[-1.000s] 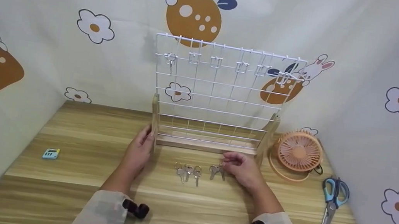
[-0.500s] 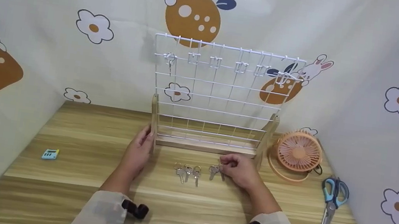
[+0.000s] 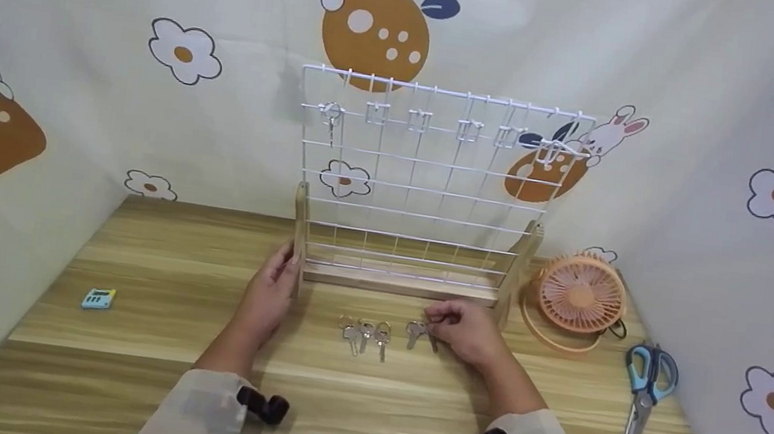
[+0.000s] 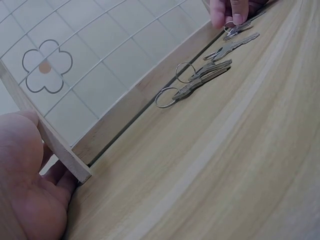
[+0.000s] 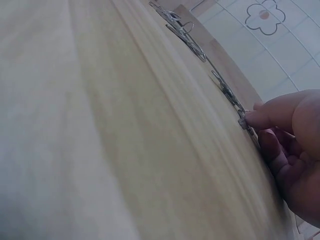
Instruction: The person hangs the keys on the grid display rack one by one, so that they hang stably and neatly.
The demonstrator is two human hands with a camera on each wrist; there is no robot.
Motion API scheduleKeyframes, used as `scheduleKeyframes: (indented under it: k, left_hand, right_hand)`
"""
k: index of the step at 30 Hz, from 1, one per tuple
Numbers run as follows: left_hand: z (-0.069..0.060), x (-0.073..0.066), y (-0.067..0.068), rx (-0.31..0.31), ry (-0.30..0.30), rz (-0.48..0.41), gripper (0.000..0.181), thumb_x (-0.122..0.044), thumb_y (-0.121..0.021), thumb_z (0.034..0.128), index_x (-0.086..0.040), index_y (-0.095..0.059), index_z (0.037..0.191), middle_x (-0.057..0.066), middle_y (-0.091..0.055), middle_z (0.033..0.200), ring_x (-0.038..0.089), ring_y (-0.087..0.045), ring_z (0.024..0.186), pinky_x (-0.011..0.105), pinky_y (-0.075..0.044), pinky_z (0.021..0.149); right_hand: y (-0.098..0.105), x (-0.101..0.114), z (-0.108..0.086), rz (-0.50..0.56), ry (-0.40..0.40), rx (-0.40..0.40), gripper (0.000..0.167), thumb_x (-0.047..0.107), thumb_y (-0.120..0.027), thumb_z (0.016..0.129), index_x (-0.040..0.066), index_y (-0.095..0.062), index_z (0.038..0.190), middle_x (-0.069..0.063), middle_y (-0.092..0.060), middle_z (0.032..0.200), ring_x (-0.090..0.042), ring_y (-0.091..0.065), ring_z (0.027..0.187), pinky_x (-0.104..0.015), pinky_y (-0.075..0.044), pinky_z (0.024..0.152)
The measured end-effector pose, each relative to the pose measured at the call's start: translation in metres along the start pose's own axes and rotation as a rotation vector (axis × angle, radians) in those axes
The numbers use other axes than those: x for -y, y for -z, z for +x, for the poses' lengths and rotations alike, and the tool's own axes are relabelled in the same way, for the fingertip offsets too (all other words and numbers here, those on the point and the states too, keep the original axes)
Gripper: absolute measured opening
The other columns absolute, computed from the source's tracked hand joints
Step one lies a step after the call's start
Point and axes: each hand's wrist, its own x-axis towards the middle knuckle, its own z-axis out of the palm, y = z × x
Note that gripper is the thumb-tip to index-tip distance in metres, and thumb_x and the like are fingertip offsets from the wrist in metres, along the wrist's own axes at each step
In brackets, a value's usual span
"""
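A white wire grid rack [image 3: 450, 93] stands upright in a wooden stand [image 3: 400, 284]. My left hand [image 3: 273, 288] grips the stand's left post [image 4: 60, 147], thumb on one side and fingers behind it. On the table in front lie three keys with rings [image 3: 366, 331]. To their right, another ringed key [image 3: 413, 334] lies beside the key [image 3: 433, 342] at my right hand [image 3: 471, 332]. Thumb and fingertips pinch that last key near its ring, partly hiding it. One key [image 3: 331, 132] hangs from the rack's leftmost hook.
Several white hooks [image 3: 469, 131] line the upper grid. An orange fan [image 3: 580, 297] stands right of the rack, with scissors [image 3: 642, 404] nearer the front. A small light-blue object [image 3: 97, 298] lies at the left. Patterned fabric walls [image 3: 240, 128] enclose the table [image 3: 360, 410].
My right hand has shifted slightly left and its fingertips have closed in on the rightmost key. My left hand keeps its grip on the post; the other keys lie as before.
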Motion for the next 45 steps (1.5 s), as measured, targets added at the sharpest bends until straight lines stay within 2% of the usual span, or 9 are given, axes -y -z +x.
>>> scheduleKeyframes:
  k: [6, 9, 14, 17, 26, 31, 37, 41, 45]
  left_hand:
    - [0.0, 0.0, 0.001, 0.005, 0.006, 0.004, 0.059, -0.048, -0.045, 0.1143, -0.031, -0.033, 0.169, 0.007, -0.036, 0.175, 0.032, -0.033, 0.162, 0.055, -0.031, 0.132]
    - [0.0, 0.0, 0.002, 0.014, 0.005, 0.003, 0.06, -0.049, -0.044, 0.1145, -0.03, -0.03, 0.17, 0.007, -0.034, 0.176, 0.033, -0.032, 0.163, 0.055, -0.03, 0.133]
    - [0.0, 0.0, 0.001, 0.013, 0.0, 0.008, 0.061, -0.048, -0.043, 0.1149, -0.028, -0.03, 0.171, 0.008, -0.033, 0.176, 0.034, -0.03, 0.164, 0.055, -0.028, 0.134]
    - [0.0, 0.0, 0.0, 0.007, -0.01, 0.008, 0.061, -0.047, -0.045, 0.1147, -0.027, -0.031, 0.17, 0.008, -0.033, 0.176, 0.034, -0.03, 0.164, 0.055, -0.027, 0.134]
    - [-0.001, -0.002, 0.0, 0.0, -0.002, 0.005, 0.06, -0.046, -0.045, 0.1149, -0.025, -0.031, 0.17, 0.008, -0.033, 0.176, 0.034, -0.031, 0.163, 0.054, -0.028, 0.134]
    - [0.0, -0.002, 0.0, 0.0, -0.002, -0.002, 0.06, -0.044, -0.044, 0.1155, -0.024, -0.031, 0.17, 0.008, -0.032, 0.177, 0.033, -0.03, 0.164, 0.053, -0.027, 0.135]
    - [-0.001, -0.001, 0.0, 0.0, -0.007, -0.009, 0.06, -0.047, -0.045, 0.1147, -0.025, -0.032, 0.17, 0.008, -0.033, 0.176, 0.033, -0.03, 0.164, 0.054, -0.028, 0.134]
    - [-0.002, -0.001, 0.0, -0.006, -0.009, -0.011, 0.061, -0.047, -0.046, 0.1144, -0.026, -0.033, 0.17, 0.008, -0.036, 0.175, 0.035, -0.033, 0.162, 0.056, -0.028, 0.134]
    - [-0.002, 0.0, -0.001, -0.019, -0.014, -0.022, 0.059, -0.045, -0.048, 0.1142, -0.026, -0.035, 0.169, 0.008, -0.038, 0.174, 0.035, -0.035, 0.161, 0.056, -0.029, 0.134]
  right_hand:
    - [-0.002, 0.002, 0.0, -0.041, -0.019, -0.028, 0.014, 0.008, -0.083, 0.09, 0.014, -0.084, 0.103, -0.003, -0.082, 0.101, -0.012, -0.071, 0.091, -0.028, -0.059, 0.085]
    - [-0.002, 0.001, 0.001, -0.02, -0.027, -0.061, 0.011, 0.01, -0.081, 0.093, 0.015, -0.085, 0.103, -0.003, -0.083, 0.105, -0.012, -0.073, 0.095, -0.028, -0.059, 0.089]
    - [0.001, 0.006, 0.001, 0.17, -0.039, -0.151, 0.015, 0.01, -0.081, 0.095, 0.006, -0.084, 0.108, -0.007, -0.083, 0.107, -0.009, -0.073, 0.093, -0.022, -0.059, 0.084]
    - [0.005, 0.018, -0.001, 0.302, -0.029, -0.2, 0.02, 0.01, -0.082, 0.094, 0.002, -0.082, 0.112, -0.006, -0.081, 0.107, -0.008, -0.072, 0.09, -0.021, -0.061, 0.08]
    - [0.007, 0.097, -0.013, 0.653, 0.081, -0.229, 0.02, -0.004, -0.078, 0.093, -0.01, -0.077, 0.112, -0.005, -0.081, 0.094, -0.016, -0.077, 0.085, -0.028, -0.067, 0.081]
    - [0.015, 0.152, -0.012, 0.731, 0.157, -0.241, 0.016, -0.006, -0.077, 0.093, -0.007, -0.078, 0.109, -0.005, -0.08, 0.092, -0.016, -0.076, 0.083, -0.028, -0.066, 0.082]
    - [0.028, 0.215, 0.003, 0.791, 0.259, -0.242, 0.022, -0.006, -0.076, 0.094, -0.013, -0.074, 0.114, -0.006, -0.08, 0.093, -0.016, -0.075, 0.082, -0.027, -0.066, 0.081]
    - [0.031, 0.246, 0.015, 0.796, 0.308, -0.245, 0.023, -0.002, -0.078, 0.095, -0.011, -0.075, 0.116, -0.011, -0.08, 0.1, -0.019, -0.076, 0.088, -0.027, -0.067, 0.084]
    - [0.03, 0.267, 0.025, 0.856, 0.294, -0.251, 0.024, 0.002, -0.079, 0.096, -0.005, -0.077, 0.118, -0.013, -0.078, 0.107, -0.021, -0.077, 0.095, -0.03, -0.067, 0.088]
